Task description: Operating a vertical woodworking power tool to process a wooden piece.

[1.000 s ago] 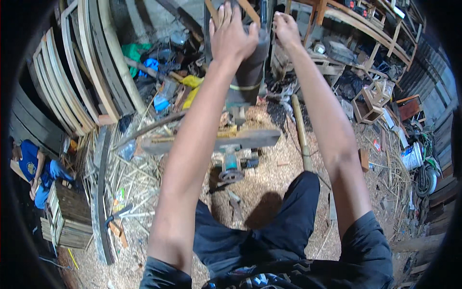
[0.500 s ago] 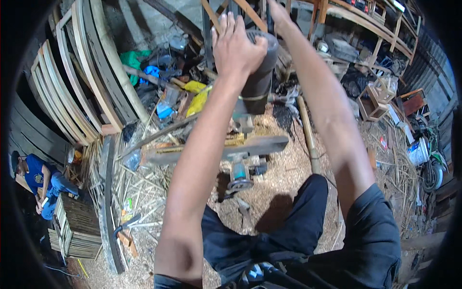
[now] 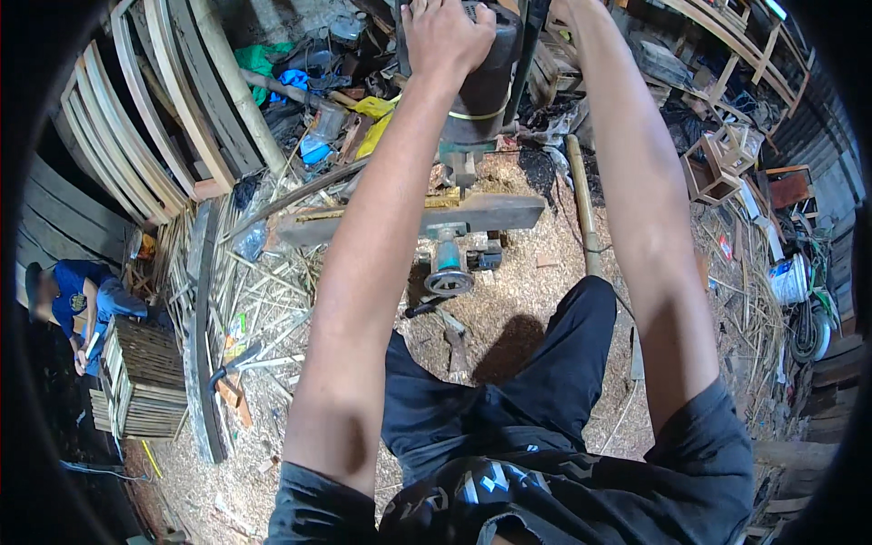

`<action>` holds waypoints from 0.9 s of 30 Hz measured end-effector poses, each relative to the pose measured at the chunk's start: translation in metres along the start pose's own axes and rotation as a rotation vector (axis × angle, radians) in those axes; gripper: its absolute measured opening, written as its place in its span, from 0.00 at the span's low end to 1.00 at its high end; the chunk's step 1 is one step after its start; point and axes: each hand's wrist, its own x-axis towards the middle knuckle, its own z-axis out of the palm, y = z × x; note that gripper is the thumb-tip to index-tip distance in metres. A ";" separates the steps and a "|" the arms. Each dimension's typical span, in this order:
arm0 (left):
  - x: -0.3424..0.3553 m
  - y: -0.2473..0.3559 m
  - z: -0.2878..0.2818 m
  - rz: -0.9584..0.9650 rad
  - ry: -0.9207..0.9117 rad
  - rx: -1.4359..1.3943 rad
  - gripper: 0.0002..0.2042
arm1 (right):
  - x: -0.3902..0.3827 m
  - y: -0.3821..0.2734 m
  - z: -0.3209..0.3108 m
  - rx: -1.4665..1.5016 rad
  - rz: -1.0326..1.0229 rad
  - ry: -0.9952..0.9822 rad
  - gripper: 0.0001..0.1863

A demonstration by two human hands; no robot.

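My left hand (image 3: 447,36) is closed over the top of a dark cylindrical machine head (image 3: 483,91) with a yellow band around it. Below the head, a flat metal machine table (image 3: 495,213) sticks out, with a round handwheel (image 3: 450,277) under it. My right forearm (image 3: 636,182) reaches up beside the machine on its right. My right hand runs past the top edge of the picture and is hidden. I stand over the machine in dark shorts, on a floor covered in sawdust.
Curved wooden slats (image 3: 136,118) lean at the left. A person in a blue shirt (image 3: 77,295) sits at the far left beside a slatted wooden crate (image 3: 145,377). A bamboo pole (image 3: 581,200) lies right of the machine. Wooden frames (image 3: 718,163) and clutter fill the right side.
Both arms have shifted up in the picture. My right hand, seen beside the machine head earlier, has passed out of the top edge. My left hand stays on the head.
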 end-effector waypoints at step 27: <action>-0.053 0.002 -0.011 0.124 0.044 -0.069 0.38 | -0.098 0.016 -0.009 0.162 -0.246 0.009 0.15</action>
